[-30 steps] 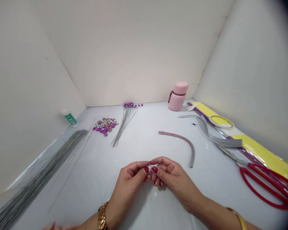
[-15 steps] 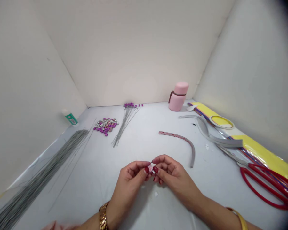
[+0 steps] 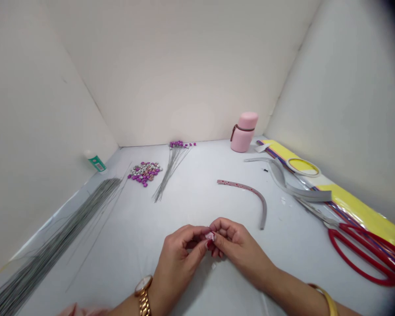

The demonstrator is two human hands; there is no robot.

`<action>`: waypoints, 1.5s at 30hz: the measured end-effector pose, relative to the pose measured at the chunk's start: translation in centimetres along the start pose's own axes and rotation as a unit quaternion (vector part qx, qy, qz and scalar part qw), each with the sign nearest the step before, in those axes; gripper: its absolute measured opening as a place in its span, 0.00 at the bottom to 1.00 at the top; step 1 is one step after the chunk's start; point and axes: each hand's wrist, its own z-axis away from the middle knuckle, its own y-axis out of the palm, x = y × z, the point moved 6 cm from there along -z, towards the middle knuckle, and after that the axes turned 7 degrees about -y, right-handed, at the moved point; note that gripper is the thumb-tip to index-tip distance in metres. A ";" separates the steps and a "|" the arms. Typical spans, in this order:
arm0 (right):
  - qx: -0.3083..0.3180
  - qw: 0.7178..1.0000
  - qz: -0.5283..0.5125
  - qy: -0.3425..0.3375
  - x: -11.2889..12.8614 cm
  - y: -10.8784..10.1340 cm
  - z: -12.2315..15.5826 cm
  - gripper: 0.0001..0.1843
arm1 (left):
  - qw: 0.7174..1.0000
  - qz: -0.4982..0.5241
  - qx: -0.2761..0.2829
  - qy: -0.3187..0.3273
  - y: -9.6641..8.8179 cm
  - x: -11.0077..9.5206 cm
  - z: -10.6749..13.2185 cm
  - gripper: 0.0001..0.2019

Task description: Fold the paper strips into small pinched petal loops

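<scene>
Left hand (image 3: 177, 259) and right hand (image 3: 240, 245) are up over the counter (image 3: 125, 228), each grip pinched tight on a tiny pink-and-white scrap (image 3: 210, 236) right between them. A curved gray strip (image 3: 250, 192) with pink dots lies just past the right hand, with red scissors (image 3: 349, 228) farther right.

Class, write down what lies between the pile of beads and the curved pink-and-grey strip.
The head view shows a bunch of thin bead-tipped wires between the pile of beads and the curved strip.

You've got red scissors (image 3: 340, 227) on R, pink flask (image 3: 243, 132) by back wall, purple beads (image 3: 144, 174) + wire stems (image 3: 171, 173) L of ctr, long wire bundle (image 3: 59, 232) far L.
</scene>
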 end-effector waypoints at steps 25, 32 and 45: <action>0.038 0.998 -0.054 0.010 -0.5 0.4 0.2 0.15 | 0.959 0.241 0.035 -0.142 0.4 1.9 -1.1 0.08; 0.049 0.996 0.050 -0.053 0.4 0.3 0.3 0.08 | 0.953 0.264 0.055 -0.135 0.7 2.2 -1.0 0.09; 0.054 0.984 0.130 -0.108 0.9 0.4 0.6 0.04 | 0.951 0.266 0.047 -0.151 0.4 1.8 -0.9 0.10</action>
